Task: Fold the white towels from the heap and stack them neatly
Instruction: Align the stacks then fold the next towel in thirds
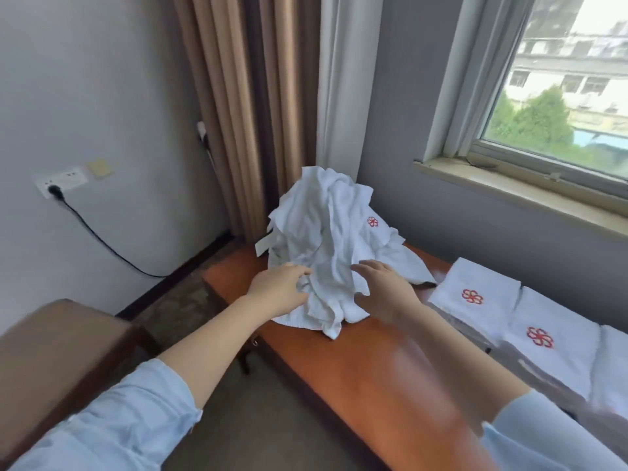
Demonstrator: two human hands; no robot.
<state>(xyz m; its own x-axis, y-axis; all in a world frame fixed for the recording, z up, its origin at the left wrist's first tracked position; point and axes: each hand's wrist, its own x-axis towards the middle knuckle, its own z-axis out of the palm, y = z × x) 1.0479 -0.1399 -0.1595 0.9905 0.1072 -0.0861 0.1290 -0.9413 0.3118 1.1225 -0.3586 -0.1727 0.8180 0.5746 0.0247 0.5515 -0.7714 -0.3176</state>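
Note:
A heap of crumpled white towels (326,239) with a red flower emblem stands at the far end of the reddish-brown table (373,375). My left hand (277,290) lies against the heap's front left side, fingers curled into the cloth. My right hand (384,287) is at the heap's front right, fingers spread and relaxed, touching the cloth. To the right, folded white towels with red emblems lie side by side: one (475,290) nearer the heap, another (550,348) closer to me, and a third (611,368) at the frame's edge.
Brown curtains (238,107) hang behind the heap in the corner. A window sill (509,188) runs along the right wall. A brown chair (57,362) stands at lower left. A wall socket with a black cable (54,190) is on the left wall.

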